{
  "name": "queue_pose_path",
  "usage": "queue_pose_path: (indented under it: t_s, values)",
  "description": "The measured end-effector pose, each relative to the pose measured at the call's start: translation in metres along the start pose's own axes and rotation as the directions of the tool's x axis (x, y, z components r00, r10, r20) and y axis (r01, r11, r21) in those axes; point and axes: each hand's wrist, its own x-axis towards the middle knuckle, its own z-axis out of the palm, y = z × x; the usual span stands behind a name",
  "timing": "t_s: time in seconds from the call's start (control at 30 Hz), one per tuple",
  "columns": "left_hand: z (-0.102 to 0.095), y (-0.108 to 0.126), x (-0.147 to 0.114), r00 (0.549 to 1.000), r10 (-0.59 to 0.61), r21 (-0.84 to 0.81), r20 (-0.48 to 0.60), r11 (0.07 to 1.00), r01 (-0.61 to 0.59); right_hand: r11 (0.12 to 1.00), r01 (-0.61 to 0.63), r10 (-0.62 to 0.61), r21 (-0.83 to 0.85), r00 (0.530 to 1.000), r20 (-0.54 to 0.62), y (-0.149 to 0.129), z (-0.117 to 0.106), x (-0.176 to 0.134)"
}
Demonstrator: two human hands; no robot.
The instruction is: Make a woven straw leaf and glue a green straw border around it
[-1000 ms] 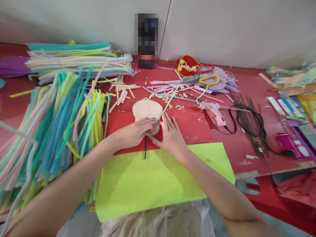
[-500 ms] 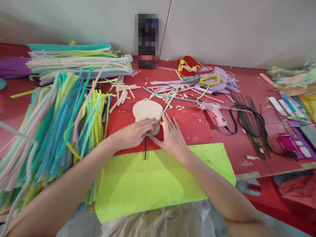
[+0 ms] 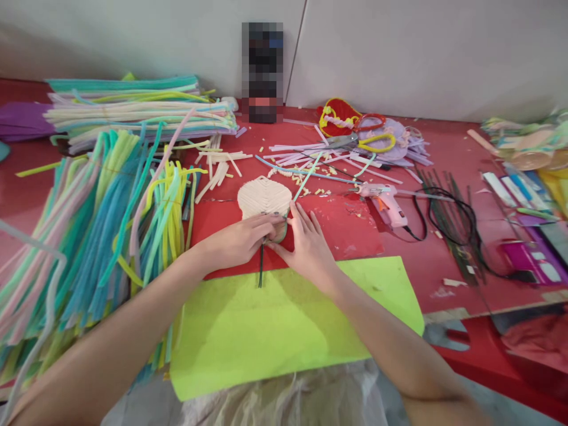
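A cream leaf-shaped piece (image 3: pixel 265 196) made of fuzzy pipe cleaners lies on the red mat in front of me. Dark thin wire stems (image 3: pixel 261 269) stick out from its lower end toward me. My left hand (image 3: pixel 242 239) is closed over the lower part of this piece, its fingers covering much of it. Against the right edge, my right hand (image 3: pixel 309 247) pinches a mint-green pipe cleaner (image 3: pixel 309 176), whose free end points up and right. A greenish part of the edge shows between the hands; the fingertips hide the exact contact.
Bundles of coloured pipe cleaners (image 3: pixel 104 231) fill the left side. A pink glue gun (image 3: pixel 382 202) with a black cord lies right, near scissors (image 3: pixel 377 142) and lilac offcuts. A lime-green sheet (image 3: pixel 284 331) covers the front edge. A pixelated dark upright object (image 3: pixel 262 74) leans on the wall.
Almost nothing differs. Both hands keep their hold on the leaf-shaped piece and pipe cleaner, and the whole view has shifted very slightly.
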Motion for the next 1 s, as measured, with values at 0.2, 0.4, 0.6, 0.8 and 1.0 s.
queue_pose_path:
  t_s: [0.2,0.4,0.6,0.8,1.0]
  values:
    - [0.0,0.0005,-0.0007,1.0,-0.007,0.016,0.007,1.0,0.007,1.0,0.004,-0.004,0.013,1.0,-0.018,0.0006,0.0,-0.0003]
    - [-0.001,0.0016,-0.0004,1.0,0.0,0.018,-0.016,1.0,0.0,1.0,0.008,-0.008,0.001,1.0,-0.011,0.0017,0.0005,0.0001]
    - [-0.0016,0.0019,0.0004,1.0,-0.002,0.053,-0.001,0.999,0.002,1.0,0.014,-0.013,0.008,1.0,-0.023,0.0023,0.0011,0.0]
    - [-0.0011,0.0016,-0.0002,1.0,-0.001,0.051,-0.006,0.999,0.001,1.0,0.017,-0.017,0.014,1.0,-0.026,0.002,0.0014,-0.0004]
    - [-0.0011,0.0014,-0.0001,1.0,0.002,0.044,-0.009,0.999,-0.002,1.0,0.014,-0.014,-0.017,1.0,-0.02,0.0021,0.0012,-0.0001]
